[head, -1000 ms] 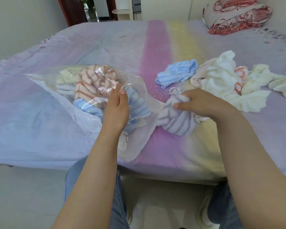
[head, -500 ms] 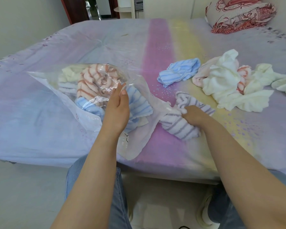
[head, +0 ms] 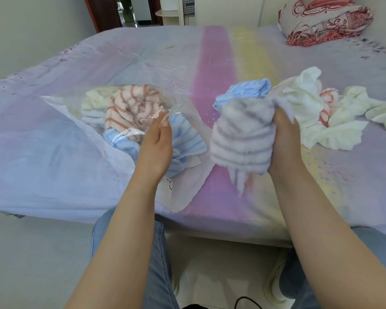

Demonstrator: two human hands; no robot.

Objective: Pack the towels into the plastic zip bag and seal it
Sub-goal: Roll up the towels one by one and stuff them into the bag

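Note:
A clear plastic zip bag point(head: 60, 108) lies on the bed at centre left, its mouth facing right. Inside show an orange-striped towel point(head: 129, 108), a cream towel point(head: 94, 98) and a blue-striped towel point(head: 185, 141) at the mouth. My left hand point(head: 156, 143) pinches the bag's upper lip between thumb and fingers, holding the mouth up. My right hand point(head: 283, 139) grips a bunched grey-striped towel point(head: 241, 139), lifted off the bed just right of the bag's mouth. A blue towel point(head: 247, 90) and a heap of white and cream towels point(head: 316, 117) lie further right.
The bed point(head: 216, 63) carries a pastel striped sheet. A red patterned pillow and folded quilt point(head: 325, 21) sit at the far right corner. My knees in jeans point(head: 158, 253) are by the bed's near edge, over a pale floor.
My right hand gathered the grey-striped towel and lifted it off the bed, up and toward the bag's mouth. My left hand kept hold of the bag's lip.

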